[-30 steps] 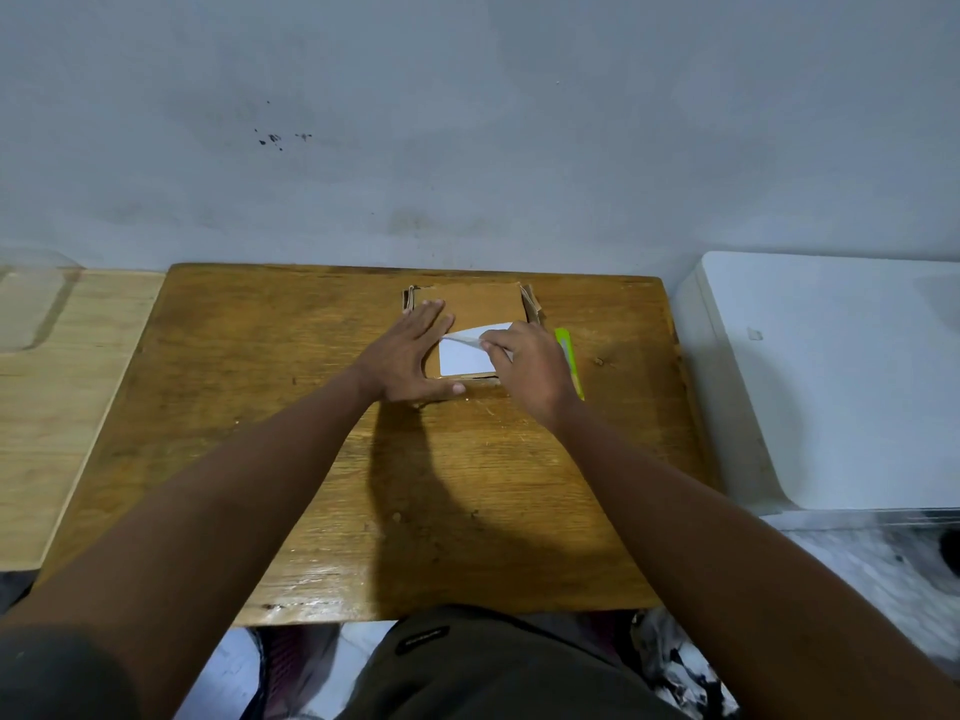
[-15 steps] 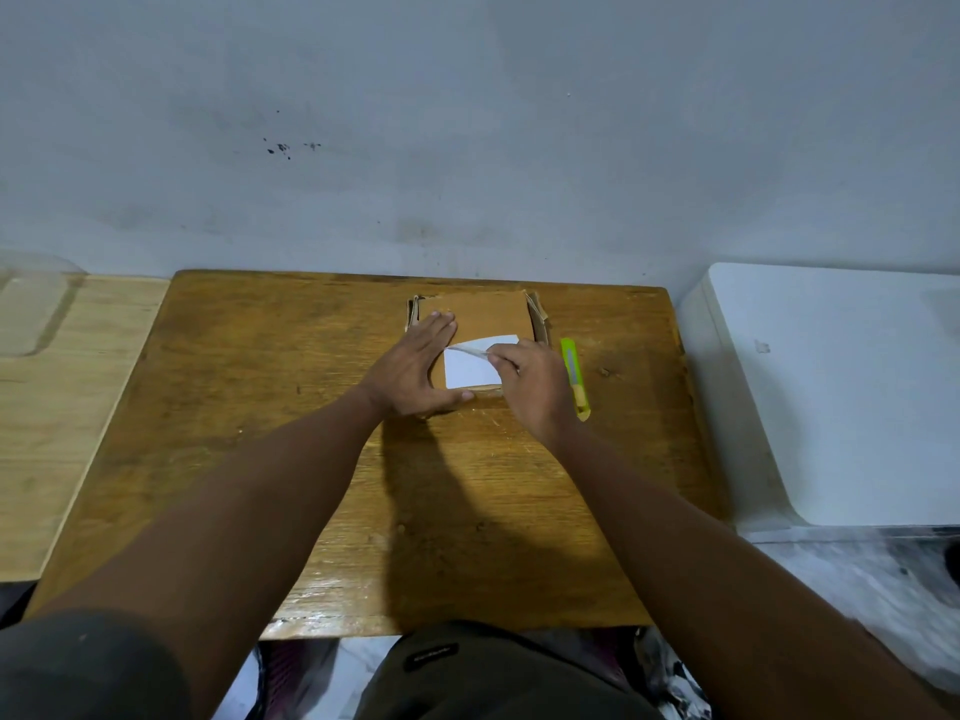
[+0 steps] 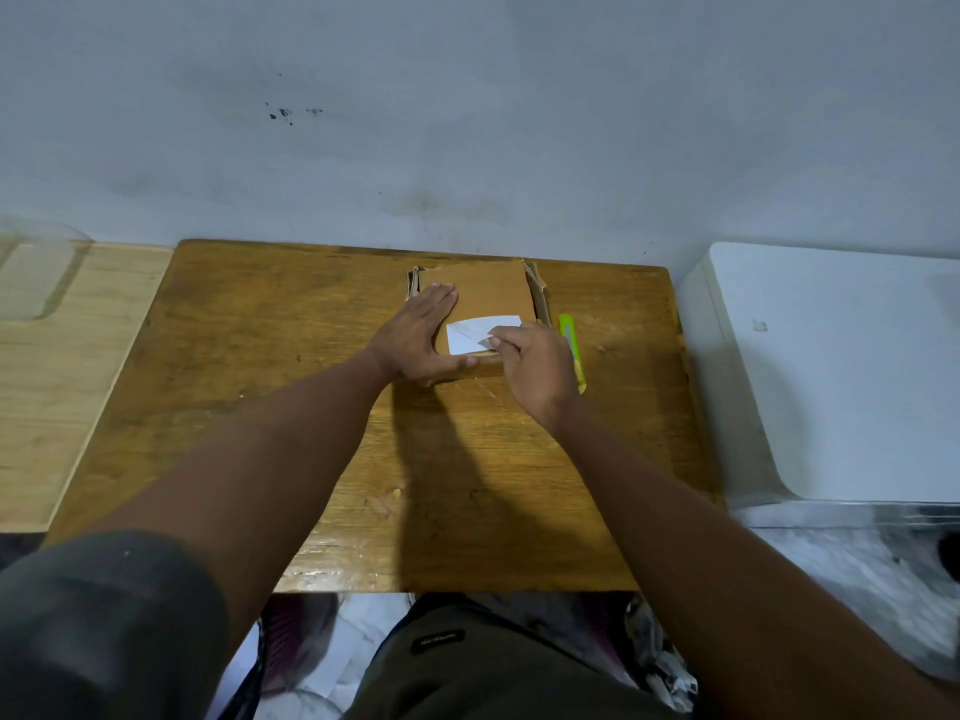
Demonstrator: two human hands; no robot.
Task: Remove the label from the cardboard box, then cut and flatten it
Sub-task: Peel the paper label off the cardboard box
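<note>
A brown cardboard box lies at the far middle of the wooden table. A white label is stuck on the near part of its top, and its right corner is lifted and folded over. My left hand lies flat on the box's left side, fingers spread, pressing it down. My right hand pinches the peeled corner of the label between thumb and fingers. A yellow-green utility knife rests on the table just right of the box, partly hidden by my right hand.
A grey wall stands right behind the table. A white box-like appliance stands close to the table's right edge. A lighter wooden surface adjoins the left edge. My lap and clutter on the floor lie below the near edge.
My right hand has drawn the label's corner further toward me and to the left, so more of it is peeled. My left hand stays flat on the box. The camera shifted slightly.
</note>
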